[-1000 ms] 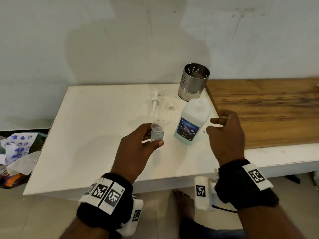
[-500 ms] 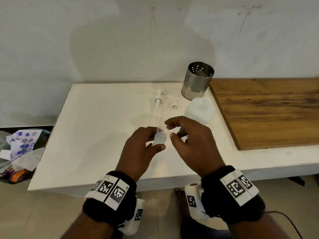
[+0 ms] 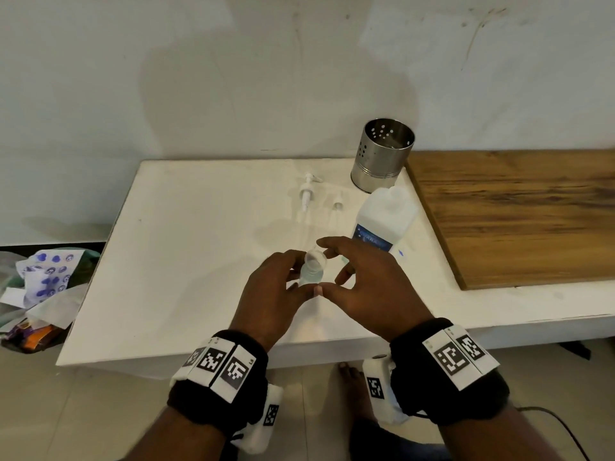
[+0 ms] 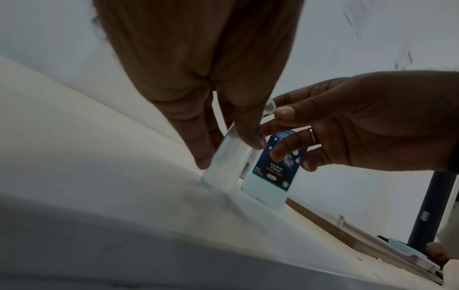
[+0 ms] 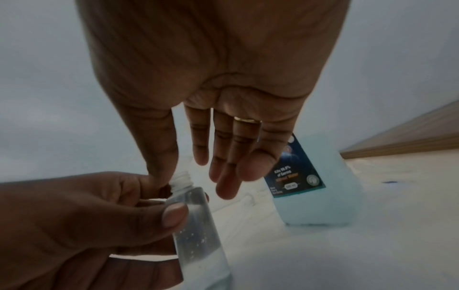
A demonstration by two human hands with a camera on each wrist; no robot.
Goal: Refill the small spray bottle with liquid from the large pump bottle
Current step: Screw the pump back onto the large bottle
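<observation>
My left hand (image 3: 301, 277) grips the small clear spray bottle (image 3: 311, 276), which stands tilted on the white table (image 3: 183, 261) with its mouth uncovered. Clear liquid fills its lower part (image 5: 203, 245). My right hand (image 3: 327, 266) hovers over it with straight fingers, and its thumb (image 5: 161, 184) touches the bottle by the threaded neck (image 5: 182, 178). The large bottle (image 3: 382, 221), white with a blue label, stands uncapped just behind my right hand. Its pump head (image 3: 306, 191) and the small spray cap (image 3: 337, 202) lie on the table farther back.
A perforated steel holder (image 3: 382, 154) stands at the back by the wall. A wooden board (image 3: 515, 211) covers the table's right part. Bags and wrappers (image 3: 43, 284) lie on the floor to the left. A bare foot (image 3: 349, 377) shows under the front edge.
My right hand has moved left from beside the large bottle to the small bottle's neck. The left hand keeps its grip on the small bottle and has lowered it to the table.
</observation>
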